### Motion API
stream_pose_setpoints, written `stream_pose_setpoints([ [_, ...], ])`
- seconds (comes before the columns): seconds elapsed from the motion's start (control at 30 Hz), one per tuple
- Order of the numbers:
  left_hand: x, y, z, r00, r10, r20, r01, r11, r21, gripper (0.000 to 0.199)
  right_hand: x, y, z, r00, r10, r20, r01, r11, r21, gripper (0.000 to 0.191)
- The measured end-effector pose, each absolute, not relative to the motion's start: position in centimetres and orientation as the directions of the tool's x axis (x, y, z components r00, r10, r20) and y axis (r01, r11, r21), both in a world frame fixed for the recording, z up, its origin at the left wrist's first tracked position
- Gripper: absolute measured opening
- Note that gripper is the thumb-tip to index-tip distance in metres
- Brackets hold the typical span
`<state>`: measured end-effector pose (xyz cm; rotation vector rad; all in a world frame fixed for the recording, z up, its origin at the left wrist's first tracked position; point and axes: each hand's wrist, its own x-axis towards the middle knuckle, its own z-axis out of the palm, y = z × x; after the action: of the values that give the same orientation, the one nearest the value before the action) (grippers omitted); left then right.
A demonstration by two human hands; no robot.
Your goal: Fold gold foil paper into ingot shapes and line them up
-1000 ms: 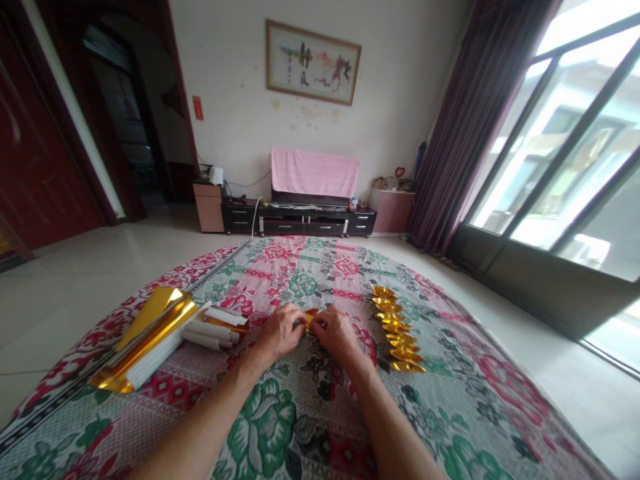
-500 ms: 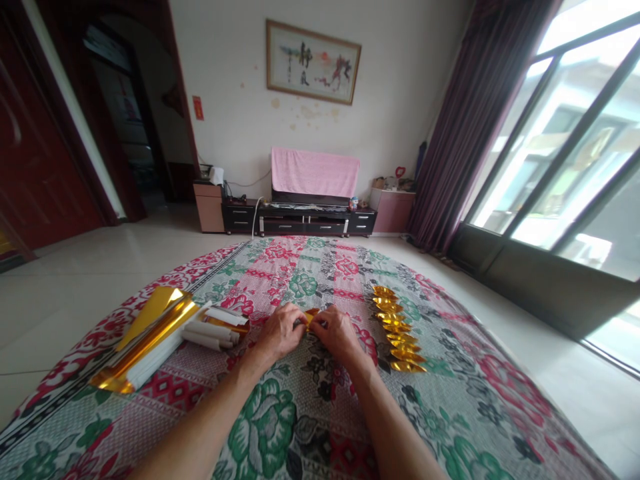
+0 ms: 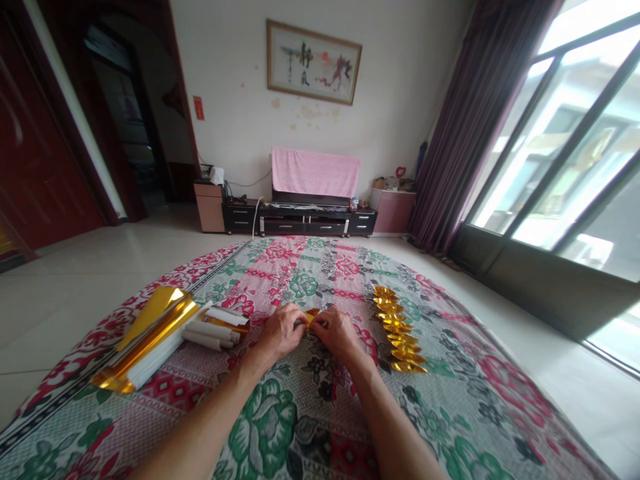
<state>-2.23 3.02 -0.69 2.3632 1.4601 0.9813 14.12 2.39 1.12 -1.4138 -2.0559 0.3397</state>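
A small piece of gold foil paper (image 3: 311,316) sits between my two hands, low over the middle of the cloth. My left hand (image 3: 284,329) pinches its left side, while the thumb and fingers of my right hand (image 3: 336,329) are closed on its right side. Much of the paper is hidden behind my fingers. To the right, several folded gold paper ingots (image 3: 399,328) lie in a column. On the left rest flat and curled gold foil sheets (image 3: 165,333), with white-backed paper rolls (image 3: 213,330) beside them.
A flowered tablecloth (image 3: 270,427) covers the rounded surface under my hands. Beyond it stands a low black TV cabinet (image 3: 305,223), with a pink cloth (image 3: 315,171) draped over something on top. A purple curtain (image 3: 480,113) and a large window are on the right.
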Motion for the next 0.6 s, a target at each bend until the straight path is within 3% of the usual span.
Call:
stream_pose_setpoints([
  [0.6, -1.91, 3.17, -0.76, 0.286, 0.833, 0.473, 0.718, -0.513, 0.47, 0.016, 13.9, 2.19, 1.24, -0.214, 0.92, 0.329, 0.791, 0.361, -0.494, 0.015],
])
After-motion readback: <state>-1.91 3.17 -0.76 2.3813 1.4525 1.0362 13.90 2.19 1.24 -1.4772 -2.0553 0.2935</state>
